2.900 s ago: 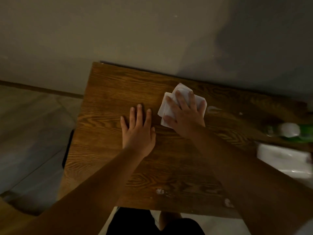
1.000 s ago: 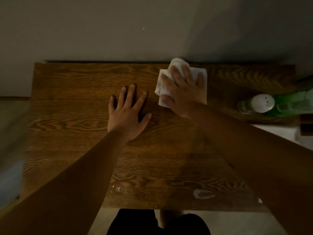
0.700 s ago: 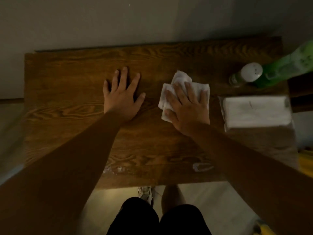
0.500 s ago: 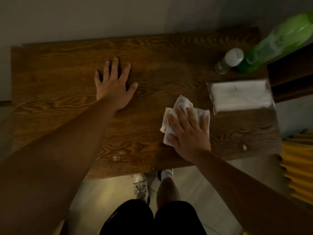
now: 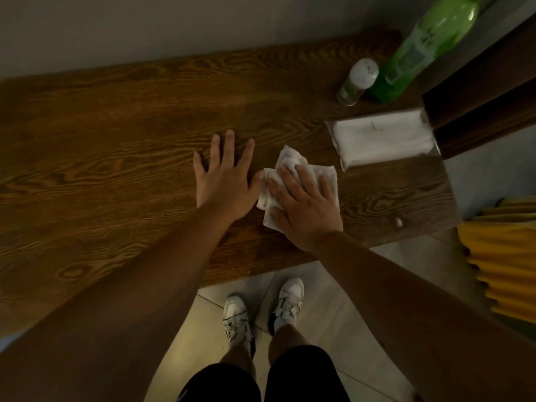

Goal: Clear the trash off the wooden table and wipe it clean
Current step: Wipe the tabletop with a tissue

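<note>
The wooden table (image 5: 101, 158) fills the middle of the head view, dark brown with strong grain. My right hand (image 5: 304, 210) presses flat on a crumpled white tissue (image 5: 290, 161) near the table's front edge. My left hand (image 5: 223, 178) lies flat on the wood just left of the tissue, fingers spread, its thumb touching the tissue's edge. A small white scrap (image 5: 399, 222) lies on the table's front right corner.
A pack of white tissues (image 5: 383, 139) lies at the right. Behind it stand a small white-capped bottle (image 5: 358, 81) and a tall green bottle (image 5: 420, 47). Dark wooden furniture (image 5: 487, 91) overhangs the right end. A yellow thing (image 5: 504, 256) sits on the floor. My shoes (image 5: 261, 311) are below the table edge.
My right hand slid the tissue from the far edge toward the front, then back up beside my left hand. The view shifted to the right.
</note>
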